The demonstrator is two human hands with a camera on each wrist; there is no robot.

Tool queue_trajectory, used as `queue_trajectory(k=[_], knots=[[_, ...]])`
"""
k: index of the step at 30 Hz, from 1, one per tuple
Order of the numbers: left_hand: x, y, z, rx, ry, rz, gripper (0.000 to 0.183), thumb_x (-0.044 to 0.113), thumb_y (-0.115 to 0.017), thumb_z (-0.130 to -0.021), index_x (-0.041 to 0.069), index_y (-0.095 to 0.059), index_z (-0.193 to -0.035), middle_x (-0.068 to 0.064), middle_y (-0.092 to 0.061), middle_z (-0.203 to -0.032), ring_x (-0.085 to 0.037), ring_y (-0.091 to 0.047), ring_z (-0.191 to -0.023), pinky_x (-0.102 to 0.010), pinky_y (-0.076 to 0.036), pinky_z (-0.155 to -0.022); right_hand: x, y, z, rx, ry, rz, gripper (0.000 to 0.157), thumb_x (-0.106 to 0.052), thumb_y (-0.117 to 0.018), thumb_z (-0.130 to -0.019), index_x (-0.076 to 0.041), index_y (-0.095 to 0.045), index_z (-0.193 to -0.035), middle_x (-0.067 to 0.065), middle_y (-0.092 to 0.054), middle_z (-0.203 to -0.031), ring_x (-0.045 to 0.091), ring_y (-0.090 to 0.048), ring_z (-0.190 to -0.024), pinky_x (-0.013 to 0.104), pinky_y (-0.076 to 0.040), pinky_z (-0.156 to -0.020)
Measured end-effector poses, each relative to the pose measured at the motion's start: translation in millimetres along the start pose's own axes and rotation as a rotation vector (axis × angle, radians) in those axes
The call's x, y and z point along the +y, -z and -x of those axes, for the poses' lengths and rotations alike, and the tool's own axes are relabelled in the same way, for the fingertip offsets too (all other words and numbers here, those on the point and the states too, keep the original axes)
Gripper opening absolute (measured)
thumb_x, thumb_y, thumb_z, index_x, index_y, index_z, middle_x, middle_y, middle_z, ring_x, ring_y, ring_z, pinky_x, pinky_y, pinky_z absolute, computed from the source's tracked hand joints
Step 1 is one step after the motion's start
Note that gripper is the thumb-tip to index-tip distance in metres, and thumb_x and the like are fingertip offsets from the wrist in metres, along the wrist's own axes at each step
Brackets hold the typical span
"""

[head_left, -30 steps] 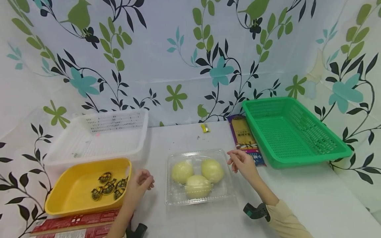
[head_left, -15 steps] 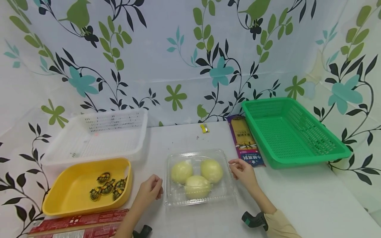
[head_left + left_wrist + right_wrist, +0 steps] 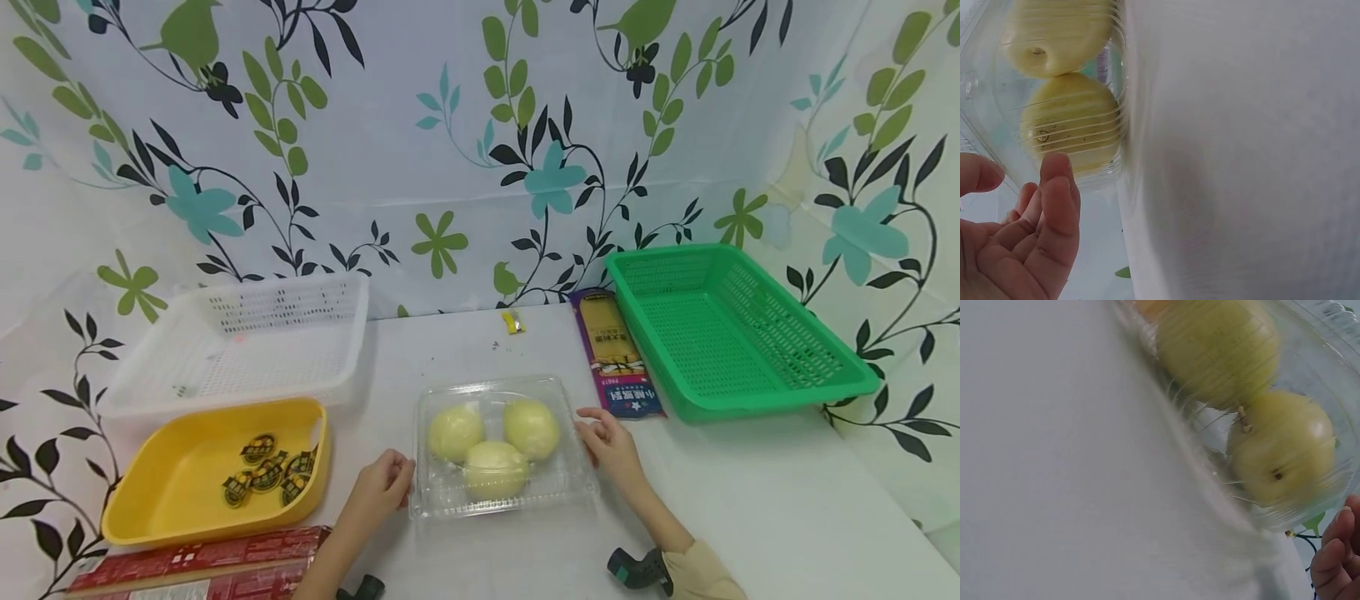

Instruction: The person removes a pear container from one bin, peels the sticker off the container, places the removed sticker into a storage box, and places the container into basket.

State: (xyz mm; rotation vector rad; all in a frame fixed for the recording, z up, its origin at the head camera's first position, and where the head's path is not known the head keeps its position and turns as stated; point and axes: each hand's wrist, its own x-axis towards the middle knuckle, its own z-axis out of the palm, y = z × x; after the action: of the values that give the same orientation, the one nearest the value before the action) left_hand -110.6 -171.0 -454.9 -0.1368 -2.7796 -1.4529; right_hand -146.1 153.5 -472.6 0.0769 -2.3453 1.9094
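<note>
A lidded clear plastic box [image 3: 498, 392] sits in the middle of the table, holding three round pale yellow-green fruits [image 3: 532, 429]. One fruit [image 3: 1282, 447] shows a stem in the right wrist view. My left hand [image 3: 384, 482] is at the box's left edge, fingers loosely bent. In the left wrist view, thumb and fingertips [image 3: 1057, 164] are spread apart beside the box; whether they touch it I cannot tell. My right hand [image 3: 611, 446] is at the right edge, with relaxed fingers [image 3: 1338, 544] beside the plastic.
At left stand a white basket [image 3: 360, 367] and a yellow tray [image 3: 172, 467] with several small dark-and-yellow packets. Below it lie red printed packages [image 3: 225, 567]. Behind the right hand are a pasta packet [image 3: 615, 354] and a green basket [image 3: 750, 408]. A small yellow packet [image 3: 513, 322] lies at the back.
My left hand has moved right, from beside the yellow tray to the box's left edge. My right hand has shifted slightly down along the right edge. The box stays in place.
</note>
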Motion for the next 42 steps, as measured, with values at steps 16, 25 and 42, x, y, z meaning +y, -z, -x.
queue_trajectory(k=[16,25,42], knots=[[-5.7,-11.2,5.6,0.026,-0.11,0.091,0.011,0.005,-0.039,-0.094,-0.004,-0.045,-0.097,0.004,-0.044,-0.049,-0.001,-0.036,-0.035,-0.021,-0.034,-0.033,-1.1,-1.0,5.4,-0.143,-0.017,0.164,0.032,-0.006,-0.043,-0.093,0.002,-0.046,-0.124,-0.001,-0.04,-0.049,0.008,-0.036,-0.039,0.022,-0.032,-0.037],[-1.9,-16.4,11.2,0.085,-0.102,0.2,0.019,0.007,-0.041,-0.095,-0.008,-0.045,-0.106,0.004,-0.042,-0.051,-0.002,-0.037,-0.041,-0.021,-0.033,-0.036,-22.4,-7.7,16.8,-0.084,-0.05,0.098,0.033,0.0,-0.038,-0.093,0.005,-0.044,-0.126,-0.001,-0.035,-0.048,0.004,-0.033,-0.037,0.019,-0.029,-0.037],[8.3,-15.3,13.2,0.145,-0.041,0.121,0.027,0.016,-0.041,-0.096,-0.008,-0.048,-0.107,0.004,-0.042,-0.051,-0.003,-0.036,-0.042,-0.022,-0.031,-0.038,-34.6,-9.1,20.4,0.005,-0.01,0.039,0.029,-0.001,-0.046,-0.092,0.009,-0.05,-0.118,-0.001,-0.037,-0.045,0.003,-0.034,-0.034,0.019,-0.03,-0.035]])
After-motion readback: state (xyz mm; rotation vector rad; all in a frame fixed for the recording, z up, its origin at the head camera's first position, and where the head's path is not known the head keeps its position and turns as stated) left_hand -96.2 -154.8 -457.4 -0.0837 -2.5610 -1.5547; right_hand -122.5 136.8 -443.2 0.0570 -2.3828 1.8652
